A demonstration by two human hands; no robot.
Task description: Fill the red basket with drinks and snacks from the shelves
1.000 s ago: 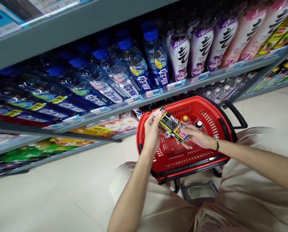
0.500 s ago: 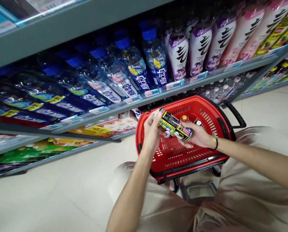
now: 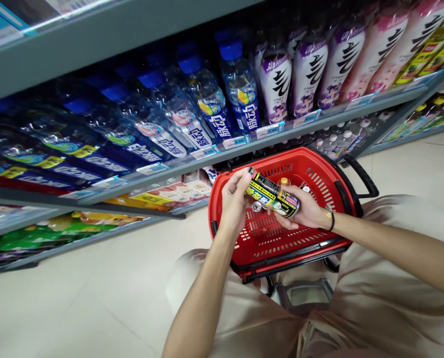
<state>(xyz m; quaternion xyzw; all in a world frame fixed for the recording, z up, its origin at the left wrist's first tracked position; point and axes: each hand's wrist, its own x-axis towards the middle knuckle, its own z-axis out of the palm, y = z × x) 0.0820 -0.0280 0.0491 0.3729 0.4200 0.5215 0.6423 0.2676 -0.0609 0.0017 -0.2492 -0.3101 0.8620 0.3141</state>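
Note:
A slim black drink can [image 3: 268, 191] with yellow, blue and pink print lies tilted between my two hands, above a red shopping basket [image 3: 244, 261]. My left hand [image 3: 236, 194] is closed around its upper left end, thumb on top. Around the lower right end curls my right hand [image 3: 304, 206], with a dark band at the wrist. Below the can, inside the basket, I see a silver can top [image 3: 256, 206], an orange-capped bottle [image 3: 284, 181] and a white cap [image 3: 306, 189], their bodies partly hidden.
Ahead, a grey shelf [image 3: 162, 171] holds blue-capped water bottles [image 3: 240, 89] and purple-labelled bottles [image 3: 276, 87]. Cartons [image 3: 177, 191] stand lower down. The basket's black handle [image 3: 361, 176] sticks out to the right. Pale floor tiles [image 3: 76, 298] lie at left.
The can has turned about its long axis in my fingers, so more of its blue and yellow print faces up. Both hands stay in nearly the same place.

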